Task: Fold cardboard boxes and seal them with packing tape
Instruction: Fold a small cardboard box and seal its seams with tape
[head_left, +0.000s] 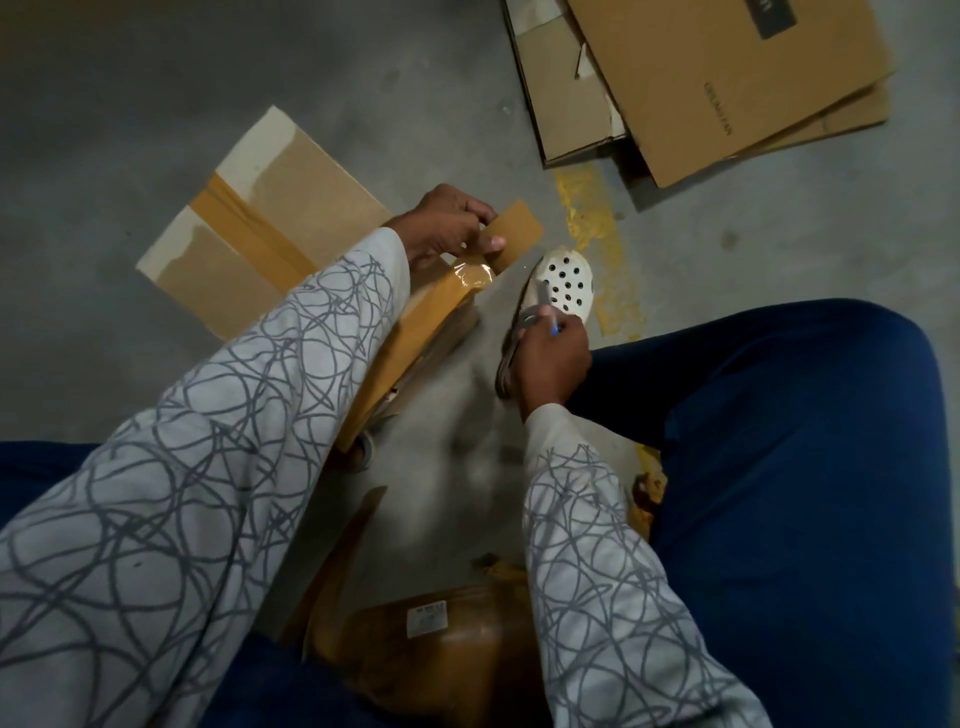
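Downward view onto a concrete floor (130, 104). Left hand (452, 228), centre of frame: the fingers pinch the free end of a brown tape strip (514, 234), which leads down to a tape-covered cardboard piece (415, 332) partly hidden under the left sleeve. Right hand (553, 358), just below and to the right: the fingers are clenched around a small grey tool (531, 318) of unclear kind. A taped cardboard box (270, 218) lies centre left. Flattened cartons (727, 78) lie at upper right. A white perforated clog (563, 283) is just above the right hand.
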